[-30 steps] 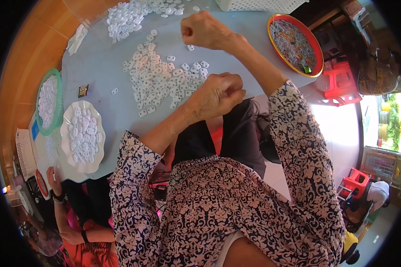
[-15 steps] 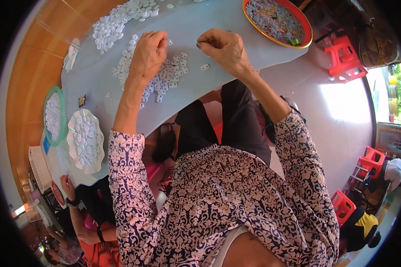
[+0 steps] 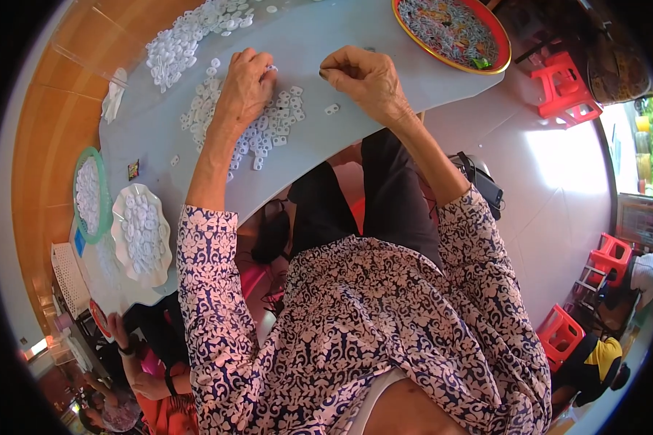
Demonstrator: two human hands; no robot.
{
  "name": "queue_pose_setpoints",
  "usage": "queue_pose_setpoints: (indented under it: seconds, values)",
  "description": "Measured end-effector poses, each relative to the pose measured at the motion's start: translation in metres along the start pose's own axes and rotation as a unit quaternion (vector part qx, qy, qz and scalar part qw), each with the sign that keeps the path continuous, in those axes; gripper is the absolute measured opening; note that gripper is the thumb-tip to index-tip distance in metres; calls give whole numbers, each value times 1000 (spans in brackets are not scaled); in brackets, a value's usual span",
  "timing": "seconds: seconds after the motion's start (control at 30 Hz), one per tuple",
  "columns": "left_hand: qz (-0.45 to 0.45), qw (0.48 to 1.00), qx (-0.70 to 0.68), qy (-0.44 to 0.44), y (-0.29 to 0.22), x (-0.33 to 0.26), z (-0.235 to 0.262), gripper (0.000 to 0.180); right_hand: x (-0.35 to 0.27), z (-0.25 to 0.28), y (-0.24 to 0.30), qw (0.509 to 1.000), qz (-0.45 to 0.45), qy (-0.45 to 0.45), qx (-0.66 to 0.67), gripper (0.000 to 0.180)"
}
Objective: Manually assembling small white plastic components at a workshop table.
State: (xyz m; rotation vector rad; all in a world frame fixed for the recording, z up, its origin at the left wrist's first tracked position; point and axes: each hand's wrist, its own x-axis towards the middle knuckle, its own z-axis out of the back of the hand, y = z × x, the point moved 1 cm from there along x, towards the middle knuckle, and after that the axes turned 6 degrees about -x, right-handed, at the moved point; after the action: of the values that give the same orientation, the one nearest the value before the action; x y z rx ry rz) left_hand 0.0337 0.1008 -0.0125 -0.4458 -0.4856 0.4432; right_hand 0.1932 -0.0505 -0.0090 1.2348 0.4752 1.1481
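My left hand [image 3: 248, 85] is above a spread of small white plastic pieces [image 3: 286, 112] with dark centres on the grey table [image 3: 326, 156]. Its fingers are curled, and a bit of a white plastic piece shows at the fingertips. Farther right, my right hand [image 3: 368, 78] is closed in a pinch over the table. Whatever may be between its thumb and finger is too small or hidden to make out. One loose white piece [image 3: 331, 109] lies between the two hands, nearer the table's front edge.
A red tray [image 3: 506, 51] of small grey metal-looking parts stands far right. White round pieces [image 3: 173, 54] are heaped far left. A scalloped white dish [image 3: 165, 250] and green basket [image 3: 105, 196] hold more. A person's hand [image 3: 120, 330] is lower left; red stools [image 3: 562, 87] stand right.
My left hand has turned slightly, and a white piece now shows at its fingertips. My right hand keeps its pinch in nearly the same place. The view has shifted a little.
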Motion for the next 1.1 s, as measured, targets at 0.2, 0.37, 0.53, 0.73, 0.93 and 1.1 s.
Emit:
queue_pose_setpoints:
  seconds: [0.2,0.37,0.53,0.73,0.93,1.1]
  values:
    - [-37,998,32,-35,3,0,-3,12,2,-1,1,1000,3,9,0,12]
    - [-13,999,-18,-35,2,0,0,14,1,-1,1,1000,-7,8,12,12]
    - [-3,1000,-1,-18,1,1,3,12,0,0,3,1000,-5,10,1,11]
    - [17,1000,9,7,4,6,1,8,1,-3,1,1000,-5,4,15,11]
    - [-30,999,0,-41,-7,2,-3,6,-1,1,4,1000,-8,4,7,10]
    - [-44,994,-90,-45,-21,0,-4,6,-1,-1,2,1000,-3,-5,12,12]
